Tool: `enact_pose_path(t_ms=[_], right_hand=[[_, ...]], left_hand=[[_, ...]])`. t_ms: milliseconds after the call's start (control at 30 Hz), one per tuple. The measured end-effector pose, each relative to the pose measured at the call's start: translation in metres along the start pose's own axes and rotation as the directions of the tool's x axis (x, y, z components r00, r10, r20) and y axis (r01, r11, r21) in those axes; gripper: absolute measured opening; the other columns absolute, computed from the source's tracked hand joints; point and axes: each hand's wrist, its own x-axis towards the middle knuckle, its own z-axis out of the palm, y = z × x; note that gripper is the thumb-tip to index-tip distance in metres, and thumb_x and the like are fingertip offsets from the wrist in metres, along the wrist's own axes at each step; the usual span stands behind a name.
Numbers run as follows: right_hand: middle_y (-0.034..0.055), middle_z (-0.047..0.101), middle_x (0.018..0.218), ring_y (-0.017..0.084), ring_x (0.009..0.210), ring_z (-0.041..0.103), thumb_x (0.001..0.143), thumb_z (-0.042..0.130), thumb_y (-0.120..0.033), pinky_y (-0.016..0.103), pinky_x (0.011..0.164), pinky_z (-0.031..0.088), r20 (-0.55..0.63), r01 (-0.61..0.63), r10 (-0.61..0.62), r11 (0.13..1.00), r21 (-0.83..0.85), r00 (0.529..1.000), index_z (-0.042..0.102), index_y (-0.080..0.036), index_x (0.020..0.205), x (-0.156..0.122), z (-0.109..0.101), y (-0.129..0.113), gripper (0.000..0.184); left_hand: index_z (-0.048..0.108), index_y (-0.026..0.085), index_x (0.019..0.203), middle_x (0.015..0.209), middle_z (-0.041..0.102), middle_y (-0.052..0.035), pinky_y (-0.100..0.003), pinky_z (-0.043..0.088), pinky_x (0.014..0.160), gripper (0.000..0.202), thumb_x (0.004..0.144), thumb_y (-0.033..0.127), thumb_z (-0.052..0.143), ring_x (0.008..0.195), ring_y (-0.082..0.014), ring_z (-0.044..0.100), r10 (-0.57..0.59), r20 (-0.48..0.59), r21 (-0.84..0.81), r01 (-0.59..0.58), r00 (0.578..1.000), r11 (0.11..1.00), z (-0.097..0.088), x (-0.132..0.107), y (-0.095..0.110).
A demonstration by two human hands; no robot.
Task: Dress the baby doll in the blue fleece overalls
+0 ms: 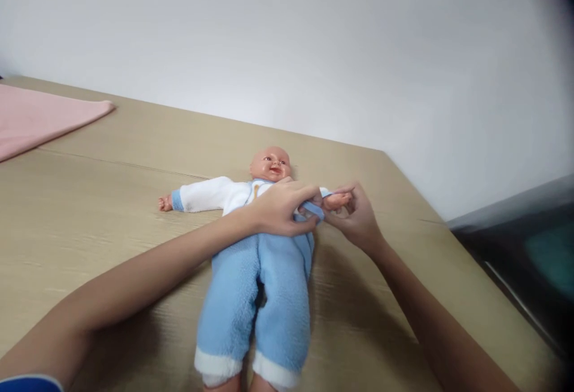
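Our left hand pinches the doll sleeve's blue cuff; just beyond those fingers, our right hand clamps its wrist.

The scene is brightly and evenly lit, with soft light that seems to come from above and somewhat left. The white wall is washed pale, almost without texture. Soft-edged shadows lie on the wooden surface under both forearms and to the right of the doll, darkest between its legs. There is no hard glare. The picture is slightly soft overall; the left hand and right hand are mildly blurred. The right edge and corners fade into a dark vignette, and the dark area at the right is out of focus. Straight edges bend toward the borders, a wide-lens distortion.
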Motion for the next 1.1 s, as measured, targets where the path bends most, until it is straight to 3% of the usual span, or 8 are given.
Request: enact_pose_path(t_ms=[133, 233, 367, 500, 633, 733, 967, 1100], right_hand=[[0.0021, 0.076, 0.089, 0.030, 0.083, 0.072, 0.083, 0.091, -0.049, 0.045, 0.078, 0.058, 0.083, 0.070, -0.056, 0.983, -0.172, 0.995, 0.061, -0.031, 0.094, -0.014, 0.028, -0.011, 0.037], [0.0076, 0.081, 0.109, 0.037, 0.103, 0.075, 0.090, 0.081, -0.039, 0.053, 0.093, 0.061, 0.150, 0.158, -0.127, 0.964, -0.215, 0.980, 0.070, -0.033, 0.108, -0.023, 0.032, -0.014, 0.022], [0.0108, 0.076, 0.122, 0.041, 0.120, 0.071, 0.094, 0.078, -0.037, 0.060, 0.110, 0.057, 0.225, 0.216, -0.187, 0.970, -0.114, 0.956, 0.074, -0.032, 0.114, -0.030, 0.023, -0.012, 0.021], [0.0092, 0.072, 0.123, 0.038, 0.127, 0.068, 0.101, 0.075, -0.049, 0.058, 0.121, 0.054, 0.174, 0.046, -0.069, 0.990, 0.135, 0.982, 0.078, -0.033, 0.109, -0.037, 0.025, -0.012, 0.018], [0.0079, 0.072, 0.107, 0.036, 0.112, 0.072, 0.102, 0.069, -0.057, 0.055, 0.110, 0.061, 0.129, -0.247, 0.215, 0.900, 0.359, 0.968, 0.068, -0.030, 0.095, -0.037, 0.037, -0.017, 0.028], [0.0072, 0.072, 0.099, 0.034, 0.104, 0.073, 0.101, 0.065, -0.059, 0.053, 0.103, 0.065, 0.043, -0.336, 0.349, 0.850, 0.406, 0.936, 0.059, -0.030, 0.092, -0.037, 0.045, -0.018, 0.030], [0.0042, 0.068, 0.097, 0.029, 0.098, 0.070, 0.104, 0.068, -0.069, 0.042, 0.091, 0.063, -0.151, -0.303, 0.332, 0.935, 0.185, 0.931, 0.059, -0.030, 0.097, -0.053, 0.056, -0.007, 0.041], [0.0001, 0.065, 0.090, 0.024, 0.083, 0.068, 0.107, 0.055, -0.078, 0.035, 0.076, 0.060, -0.076, -0.321, 0.339, 0.930, 0.181, 0.938, 0.053, -0.030, 0.100, -0.051, 0.061, 0.013, 0.048]], left_hand=[[0.059, 0.026, 0.100, 0.096, 0.078, -0.0084, -0.044, 0.053, 0.090, 0.024, 0.102, 0.050, 0.063, 0.093, -0.0289, 0.073, 0.003, -0.060, -0.086, -0.009, 0.998, 0.996, -0.002, -0.002, 0.003], [0.061, 0.026, 0.104, 0.095, 0.077, -0.0056, -0.041, 0.054, 0.088, 0.023, 0.102, 0.048, 0.065, 0.090, -0.0261, 0.072, -0.079, -0.051, -0.206, 0.067, 0.996, 0.976, 0.000, -0.001, 0.000], [0.063, 0.024, 0.103, 0.093, 0.072, -0.0020, -0.037, 0.053, 0.083, 0.022, 0.099, 0.045, 0.066, 0.088, -0.0225, 0.068, -0.221, -0.052, -0.386, 0.185, 0.974, 0.904, 0.000, 0.004, -0.007], [0.060, 0.024, 0.096, 0.092, 0.066, -0.0005, -0.037, 0.050, 0.084, 0.025, 0.095, 0.047, 0.067, 0.091, -0.0227, 0.065, -0.340, -0.054, -0.405, 0.290, 0.939, 0.867, -0.001, 0.007, -0.012], [0.055, 0.025, 0.090, 0.088, 0.063, 0.0002, -0.038, 0.047, 0.082, 0.021, 0.089, 0.044, 0.065, 0.087, -0.0229, 0.062, -0.340, -0.039, -0.318, 0.311, 0.940, 0.896, 0.000, 0.008, -0.014], [0.054, 0.026, 0.088, 0.090, 0.066, -0.0012, -0.039, 0.047, 0.082, 0.017, 0.088, 0.040, 0.063, 0.089, -0.0237, 0.064, -0.330, -0.014, -0.244, 0.317, 0.944, 0.917, 0.002, 0.008, -0.016], [0.055, 0.026, 0.094, 0.087, 0.066, 0.0000, -0.038, 0.046, 0.080, 0.013, 0.098, 0.036, 0.060, 0.086, -0.0240, 0.064, -0.382, 0.003, -0.147, 0.378, 0.924, 0.914, 0.002, 0.007, -0.019], [0.056, 0.026, 0.096, 0.081, 0.062, 0.0021, -0.036, 0.043, 0.077, 0.015, 0.105, 0.037, 0.061, 0.080, -0.0225, 0.061, -0.377, 0.022, -0.106, 0.377, 0.926, 0.920, 0.002, 0.005, -0.019]])
